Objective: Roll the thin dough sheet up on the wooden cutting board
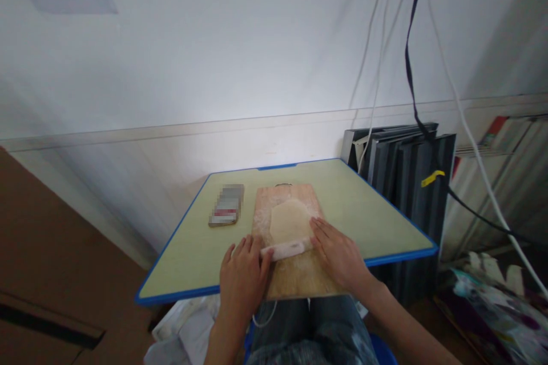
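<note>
A flattened, pale sheet of dough (291, 219) lies on a floured wooden cutting board (299, 280). Across the dough's near edge rests a flour-dusted rolling pin (286, 249). My left hand (245, 276) is on the pin's left end, its thumb along the pin and its fingers pointing forward. At the other end, my right hand (338, 254) presses with its fingers reaching over the board's right edge. Both palms hide the ends of the pin.
The board sits on a pale green table (359, 211) with a blue edge. A blurred-out phone-like object (226, 205) lies to the left. Dark folded panels (402, 182) lean against the wall at right, with cables (410, 68) hanging down nearby.
</note>
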`<state>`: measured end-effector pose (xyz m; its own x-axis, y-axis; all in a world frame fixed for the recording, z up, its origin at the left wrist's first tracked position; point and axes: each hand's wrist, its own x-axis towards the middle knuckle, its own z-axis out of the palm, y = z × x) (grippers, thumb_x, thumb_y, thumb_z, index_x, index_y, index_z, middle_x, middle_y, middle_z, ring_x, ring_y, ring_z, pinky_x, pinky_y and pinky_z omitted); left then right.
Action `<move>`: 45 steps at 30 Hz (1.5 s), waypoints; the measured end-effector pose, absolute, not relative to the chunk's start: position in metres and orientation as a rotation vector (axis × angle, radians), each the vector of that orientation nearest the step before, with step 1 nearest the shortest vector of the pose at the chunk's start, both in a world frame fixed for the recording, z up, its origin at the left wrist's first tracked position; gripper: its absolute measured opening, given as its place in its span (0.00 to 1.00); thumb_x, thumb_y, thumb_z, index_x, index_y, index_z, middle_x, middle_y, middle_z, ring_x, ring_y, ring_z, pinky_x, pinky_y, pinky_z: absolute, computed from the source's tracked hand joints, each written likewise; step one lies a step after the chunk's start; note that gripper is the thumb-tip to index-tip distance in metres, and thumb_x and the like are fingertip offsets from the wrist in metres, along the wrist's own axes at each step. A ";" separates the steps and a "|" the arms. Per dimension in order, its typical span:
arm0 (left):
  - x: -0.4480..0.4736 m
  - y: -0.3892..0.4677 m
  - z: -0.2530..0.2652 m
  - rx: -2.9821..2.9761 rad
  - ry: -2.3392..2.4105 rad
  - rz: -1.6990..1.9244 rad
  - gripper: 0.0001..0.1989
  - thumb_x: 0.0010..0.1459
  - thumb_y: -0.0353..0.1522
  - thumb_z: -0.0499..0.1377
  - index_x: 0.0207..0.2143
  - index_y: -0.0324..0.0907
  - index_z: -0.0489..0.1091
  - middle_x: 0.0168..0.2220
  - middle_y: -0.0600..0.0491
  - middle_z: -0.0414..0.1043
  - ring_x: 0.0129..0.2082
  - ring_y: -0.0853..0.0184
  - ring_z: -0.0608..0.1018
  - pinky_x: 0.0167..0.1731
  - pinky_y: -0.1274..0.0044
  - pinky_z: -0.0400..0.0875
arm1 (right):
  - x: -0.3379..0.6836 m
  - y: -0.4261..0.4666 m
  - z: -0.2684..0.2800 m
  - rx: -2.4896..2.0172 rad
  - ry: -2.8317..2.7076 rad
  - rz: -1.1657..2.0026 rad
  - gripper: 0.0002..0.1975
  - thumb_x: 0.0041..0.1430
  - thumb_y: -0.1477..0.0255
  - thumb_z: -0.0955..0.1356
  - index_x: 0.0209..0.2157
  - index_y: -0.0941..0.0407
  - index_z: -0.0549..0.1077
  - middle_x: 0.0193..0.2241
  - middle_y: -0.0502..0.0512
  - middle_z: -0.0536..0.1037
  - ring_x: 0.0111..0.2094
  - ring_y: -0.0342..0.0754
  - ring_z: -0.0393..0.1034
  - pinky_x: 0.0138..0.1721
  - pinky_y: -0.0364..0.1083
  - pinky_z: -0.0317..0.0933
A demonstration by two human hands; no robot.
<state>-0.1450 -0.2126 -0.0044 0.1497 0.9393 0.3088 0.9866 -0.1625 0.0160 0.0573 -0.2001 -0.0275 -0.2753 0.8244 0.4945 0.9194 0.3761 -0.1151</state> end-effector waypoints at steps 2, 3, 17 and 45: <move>-0.145 -0.214 -0.007 -2.230 -1.888 -0.380 0.19 0.61 0.36 0.45 0.47 0.38 0.67 0.50 0.44 0.69 0.51 0.59 0.69 0.52 0.63 0.60 | 0.058 -0.206 -0.030 -1.485 -2.131 -0.251 0.20 0.62 0.74 0.55 0.51 0.66 0.67 0.51 0.65 0.69 0.53 0.52 0.62 0.53 0.52 0.58; -0.145 -0.215 -0.008 -2.228 -1.882 -0.392 0.19 0.61 0.36 0.45 0.48 0.38 0.67 0.50 0.44 0.69 0.51 0.59 0.69 0.52 0.63 0.59 | 0.058 -0.208 -0.031 -1.475 -2.121 -0.236 0.20 0.62 0.74 0.55 0.50 0.66 0.67 0.51 0.64 0.69 0.53 0.52 0.62 0.53 0.52 0.59; -0.147 -0.219 -0.015 -2.206 -1.811 -0.497 0.19 0.60 0.36 0.45 0.48 0.38 0.68 0.50 0.44 0.69 0.50 0.59 0.71 0.51 0.60 0.59 | 0.056 -0.207 -0.047 -1.397 -1.931 -0.037 0.20 0.61 0.71 0.57 0.51 0.62 0.68 0.52 0.61 0.68 0.56 0.53 0.58 0.54 0.55 0.56; -0.151 -0.157 0.007 -2.429 -1.804 -0.328 0.16 0.62 0.35 0.43 0.45 0.43 0.67 0.49 0.49 0.69 0.51 0.64 0.69 0.48 0.69 0.63 | 0.063 -0.176 -0.027 -1.434 -2.075 -0.012 0.21 0.63 0.68 0.55 0.50 0.63 0.69 0.53 0.64 0.67 0.55 0.52 0.59 0.54 0.54 0.55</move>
<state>-0.1509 -0.1572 0.0071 0.2756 0.9335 0.2295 0.9545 -0.2940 0.0493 0.0632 -0.1755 -0.0272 -0.2279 0.8457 0.4826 0.8513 0.4137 -0.3229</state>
